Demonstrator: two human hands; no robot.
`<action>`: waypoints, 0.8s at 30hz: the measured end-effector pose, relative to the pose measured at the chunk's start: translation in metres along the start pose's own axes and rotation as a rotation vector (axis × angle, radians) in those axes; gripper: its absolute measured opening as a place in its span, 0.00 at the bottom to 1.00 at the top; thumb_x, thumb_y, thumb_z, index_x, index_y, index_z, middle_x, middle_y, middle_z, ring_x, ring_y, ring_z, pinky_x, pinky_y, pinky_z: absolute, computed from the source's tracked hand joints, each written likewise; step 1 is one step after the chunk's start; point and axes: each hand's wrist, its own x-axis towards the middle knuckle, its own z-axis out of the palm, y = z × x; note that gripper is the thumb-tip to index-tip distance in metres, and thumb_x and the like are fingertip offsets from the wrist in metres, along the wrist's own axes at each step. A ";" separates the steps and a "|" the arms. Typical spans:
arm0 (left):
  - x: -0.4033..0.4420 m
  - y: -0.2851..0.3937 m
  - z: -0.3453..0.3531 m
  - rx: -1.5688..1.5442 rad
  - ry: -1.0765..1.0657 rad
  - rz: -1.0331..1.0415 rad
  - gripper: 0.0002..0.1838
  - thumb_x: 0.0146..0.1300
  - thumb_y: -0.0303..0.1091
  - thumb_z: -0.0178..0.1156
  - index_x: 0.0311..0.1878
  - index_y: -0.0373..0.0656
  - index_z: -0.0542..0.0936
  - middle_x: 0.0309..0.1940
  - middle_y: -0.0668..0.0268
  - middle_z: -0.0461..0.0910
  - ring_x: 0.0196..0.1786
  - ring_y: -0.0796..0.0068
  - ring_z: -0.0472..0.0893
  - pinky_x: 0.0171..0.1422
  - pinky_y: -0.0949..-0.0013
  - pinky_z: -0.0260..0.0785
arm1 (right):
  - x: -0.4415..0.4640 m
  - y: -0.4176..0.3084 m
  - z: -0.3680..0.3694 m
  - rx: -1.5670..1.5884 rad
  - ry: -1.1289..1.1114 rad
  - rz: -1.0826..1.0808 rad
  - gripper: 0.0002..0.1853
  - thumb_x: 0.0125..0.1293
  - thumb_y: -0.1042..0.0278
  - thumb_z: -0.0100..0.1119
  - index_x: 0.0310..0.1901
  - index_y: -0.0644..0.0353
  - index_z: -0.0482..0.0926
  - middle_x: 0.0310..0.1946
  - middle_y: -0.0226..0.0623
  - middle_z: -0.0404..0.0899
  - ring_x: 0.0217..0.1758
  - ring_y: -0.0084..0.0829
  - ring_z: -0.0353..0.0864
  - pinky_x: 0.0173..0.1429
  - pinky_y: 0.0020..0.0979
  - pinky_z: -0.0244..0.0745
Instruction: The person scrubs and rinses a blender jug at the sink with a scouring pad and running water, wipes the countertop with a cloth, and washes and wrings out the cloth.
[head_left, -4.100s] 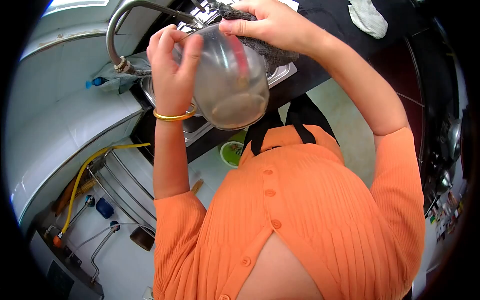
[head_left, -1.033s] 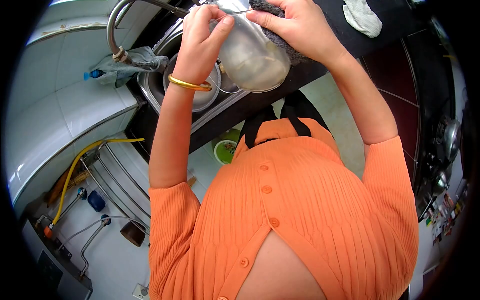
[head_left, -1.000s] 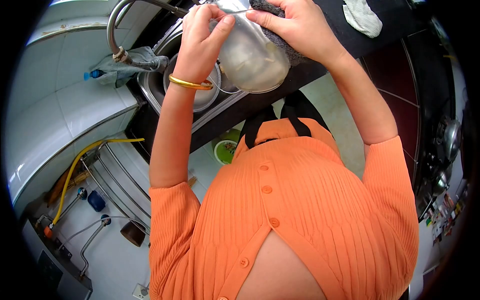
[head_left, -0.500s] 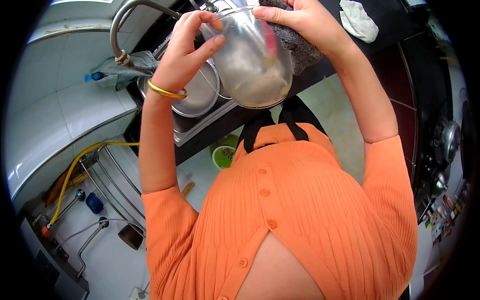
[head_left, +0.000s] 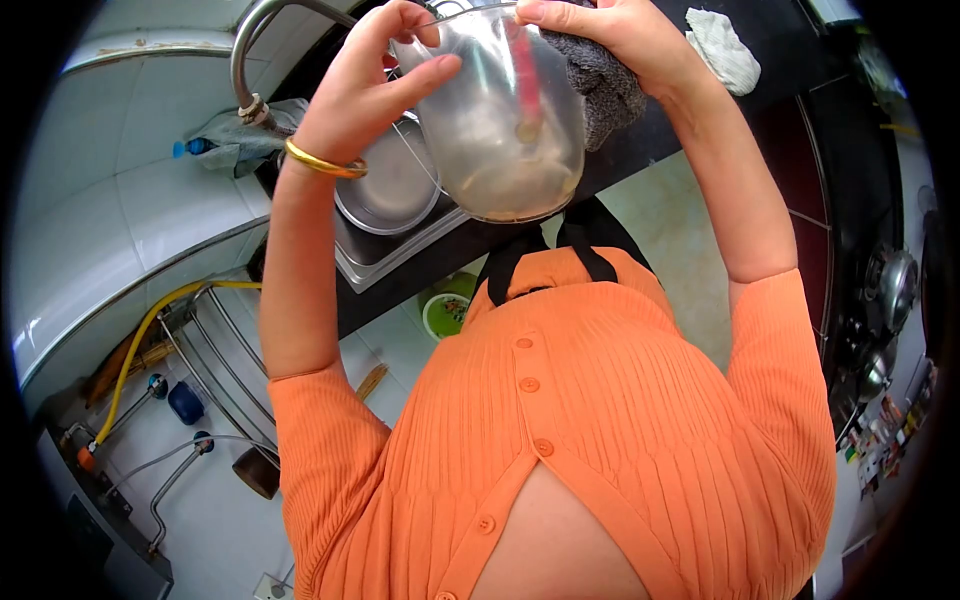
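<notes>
A clear, slightly cloudy container (head_left: 490, 130) hangs over the counter's front edge, its rim up and its rounded bottom towards me. My left hand (head_left: 375, 85) is at the left side of its rim, thumb and fingers bent around the wall. The rim's right side is gripped by my right hand (head_left: 615, 35), thumb on top. A dark grey cloth (head_left: 605, 90) is bunched under the right hand, along the container's right side. A red strip shows through the container wall. Left of the container, a round metal pan (head_left: 390, 190) sits in the sink (head_left: 365, 270).
A curved faucet (head_left: 240, 60) rises at the upper left, near a grey cloth (head_left: 240, 145) with a blue-capped item. A white cloth (head_left: 722, 50) lies on the black counter (head_left: 785, 25). Below are a green bin (head_left: 445, 312) and a metal rack (head_left: 225, 360).
The container has come down from its place a second ago, with the grey cloth now hanging more to the right. My left hand has shifted left and opened wider at the rim.
</notes>
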 end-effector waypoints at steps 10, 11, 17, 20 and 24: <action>-0.005 -0.017 -0.006 -0.159 -0.092 0.066 0.12 0.64 0.26 0.58 0.51 0.42 0.73 0.46 0.71 0.76 0.50 0.82 0.73 0.49 0.77 0.68 | -0.001 -0.006 -0.002 -0.199 0.034 0.041 0.12 0.61 0.65 0.63 0.39 0.66 0.81 0.30 0.24 0.78 0.33 0.15 0.72 0.39 0.21 0.69; -0.004 -0.018 -0.006 -0.188 -0.100 0.083 0.13 0.65 0.26 0.57 0.52 0.42 0.73 0.46 0.71 0.77 0.48 0.83 0.74 0.46 0.79 0.68 | -0.001 -0.005 -0.003 -0.198 0.037 0.043 0.12 0.61 0.65 0.63 0.39 0.66 0.81 0.30 0.24 0.78 0.33 0.15 0.72 0.39 0.21 0.69; -0.005 -0.006 -0.022 -0.179 -0.137 -0.044 0.12 0.65 0.28 0.58 0.51 0.41 0.74 0.44 0.73 0.76 0.45 0.86 0.74 0.46 0.80 0.70 | 0.001 -0.002 -0.005 -0.049 -0.022 0.035 0.14 0.61 0.65 0.64 0.42 0.67 0.81 0.34 0.28 0.80 0.37 0.16 0.74 0.42 0.21 0.70; -0.004 -0.010 -0.023 -0.130 -0.119 -0.037 0.14 0.65 0.34 0.61 0.50 0.41 0.72 0.42 0.73 0.72 0.43 0.87 0.71 0.42 0.83 0.64 | -0.001 -0.004 -0.006 -0.003 -0.016 0.041 0.15 0.60 0.66 0.64 0.45 0.67 0.80 0.38 0.29 0.80 0.39 0.17 0.75 0.44 0.21 0.71; -0.006 -0.005 -0.022 -0.060 -0.156 -0.055 0.13 0.65 0.34 0.60 0.50 0.40 0.72 0.39 0.74 0.72 0.43 0.87 0.70 0.42 0.83 0.64 | 0.003 0.003 -0.010 0.043 -0.022 0.045 0.16 0.60 0.67 0.64 0.47 0.67 0.80 0.39 0.29 0.80 0.39 0.17 0.76 0.46 0.21 0.71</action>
